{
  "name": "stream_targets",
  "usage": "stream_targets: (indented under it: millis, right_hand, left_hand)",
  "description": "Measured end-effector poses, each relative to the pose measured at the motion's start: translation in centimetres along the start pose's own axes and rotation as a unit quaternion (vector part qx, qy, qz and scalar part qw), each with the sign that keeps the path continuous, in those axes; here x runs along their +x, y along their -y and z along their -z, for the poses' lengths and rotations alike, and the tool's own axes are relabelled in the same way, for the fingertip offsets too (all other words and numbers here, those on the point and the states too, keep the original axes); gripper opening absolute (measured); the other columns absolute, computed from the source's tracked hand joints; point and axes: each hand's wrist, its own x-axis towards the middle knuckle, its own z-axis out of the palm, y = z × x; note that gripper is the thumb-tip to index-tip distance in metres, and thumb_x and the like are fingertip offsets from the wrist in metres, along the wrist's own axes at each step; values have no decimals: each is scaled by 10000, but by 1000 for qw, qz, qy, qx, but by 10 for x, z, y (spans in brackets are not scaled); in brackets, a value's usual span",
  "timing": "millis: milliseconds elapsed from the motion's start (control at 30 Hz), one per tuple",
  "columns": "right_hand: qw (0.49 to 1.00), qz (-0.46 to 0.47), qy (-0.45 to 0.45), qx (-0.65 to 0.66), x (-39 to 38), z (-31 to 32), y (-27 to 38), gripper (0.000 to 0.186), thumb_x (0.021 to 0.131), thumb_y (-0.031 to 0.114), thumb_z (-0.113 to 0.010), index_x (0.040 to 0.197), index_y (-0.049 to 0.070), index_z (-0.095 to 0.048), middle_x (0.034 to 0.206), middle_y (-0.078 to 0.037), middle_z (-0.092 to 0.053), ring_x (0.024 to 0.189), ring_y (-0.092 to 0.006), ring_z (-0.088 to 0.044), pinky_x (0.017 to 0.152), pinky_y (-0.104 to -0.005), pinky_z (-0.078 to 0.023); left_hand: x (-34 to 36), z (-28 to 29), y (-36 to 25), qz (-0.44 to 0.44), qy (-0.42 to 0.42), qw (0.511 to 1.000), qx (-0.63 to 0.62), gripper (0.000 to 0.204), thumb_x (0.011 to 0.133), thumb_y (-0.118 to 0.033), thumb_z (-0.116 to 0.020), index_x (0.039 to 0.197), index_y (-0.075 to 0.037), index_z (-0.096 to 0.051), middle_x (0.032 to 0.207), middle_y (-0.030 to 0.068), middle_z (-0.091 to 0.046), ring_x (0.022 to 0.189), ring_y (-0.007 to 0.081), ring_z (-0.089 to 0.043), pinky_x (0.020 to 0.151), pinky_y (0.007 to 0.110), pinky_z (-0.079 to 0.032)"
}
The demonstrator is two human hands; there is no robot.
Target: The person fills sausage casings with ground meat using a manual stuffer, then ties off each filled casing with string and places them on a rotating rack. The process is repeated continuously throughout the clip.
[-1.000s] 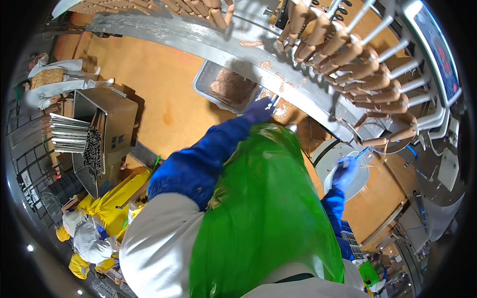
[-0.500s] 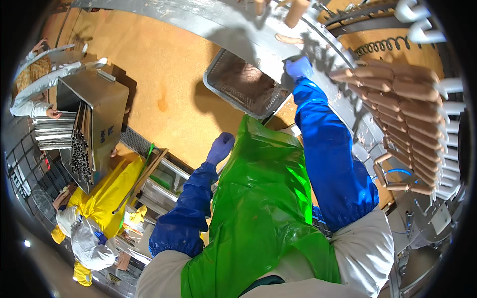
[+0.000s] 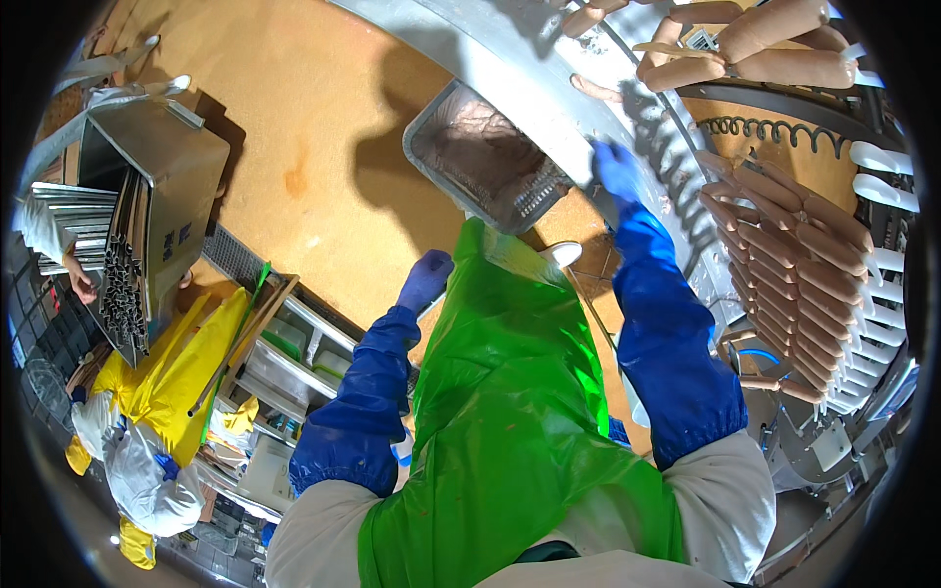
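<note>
My right hand (image 3: 618, 173), in a blue-purple glove, is at the near rim of a curved metal table (image 3: 510, 69). Its fingers look apart and partly stretched, though shadow dims them, and no object shows in them. Away from the table, to the left of my green apron (image 3: 520, 372), my left hand (image 3: 424, 281) hangs with its gloved fingers curled; nothing sticks out of it. A loose sausage (image 3: 595, 88) lies on the table beyond my right hand. Linked sausages (image 3: 799, 265) hang in rows from white hooks (image 3: 885, 260) on the right.
Below the table edge stands a grey crate (image 3: 431, 147) holding pinkish, wet-looking material. More sausages (image 3: 784, 44) hang at the top right. On the left are a metal bin (image 3: 172, 191) with stacked metal rods, a co-worker's hand (image 3: 80, 279) and a person in a yellow apron (image 3: 186, 372).
The view has swung, and the hanging sausages have shifted, with more showing at the top right. My right hand has drawn slightly back along the table edge. My left hand stays curled beside the apron.
</note>
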Motion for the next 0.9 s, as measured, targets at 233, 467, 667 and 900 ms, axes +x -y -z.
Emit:
stream_targets:
  millis: [233,467,667,900]
  right_hand:
    - [983,90,57,153,125,9,52,213,831,167,-694,984,19,-691,922,-65,-698,837,-151,-638,743,-298,-499]
    - [984,119,-15,-133,116,-47,83,444,746,471,-697,1085,185,-708,1026,-124,-717,1011,-294,-667,912,-391,-498]
    - [813,111,563,97,108,3,175,206,771,132,-618,970,98,-662,851,-4,-609,838,-149,-588,739,-293,-470]
    - [827,179,459,270,-38,47,171,352,807,96,-696,1129,13,-579,1082,-54,-578,982,-165,-544,832,-294,-477]
  left_hand:
    - [-12,10,-14,-64,-36,997,-37,314,927,-212,-643,1152,5,-610,987,110,-690,905,182,-647,845,314,-508]
    - [-18,19,4,-60,-35,998,-8,276,937,-205,-644,1145,-26,-615,908,67,-665,808,130,-613,732,288,-506]
    - [-14,4,-38,-93,-13,993,66,355,935,-247,-657,1186,0,-606,1101,123,-672,1018,205,-624,931,342,-488]
    - [-38,0,-92,-103,22,992,74,426,944,-298,-639,1238,1,-569,1155,132,-660,1055,221,-633,960,358,-488]
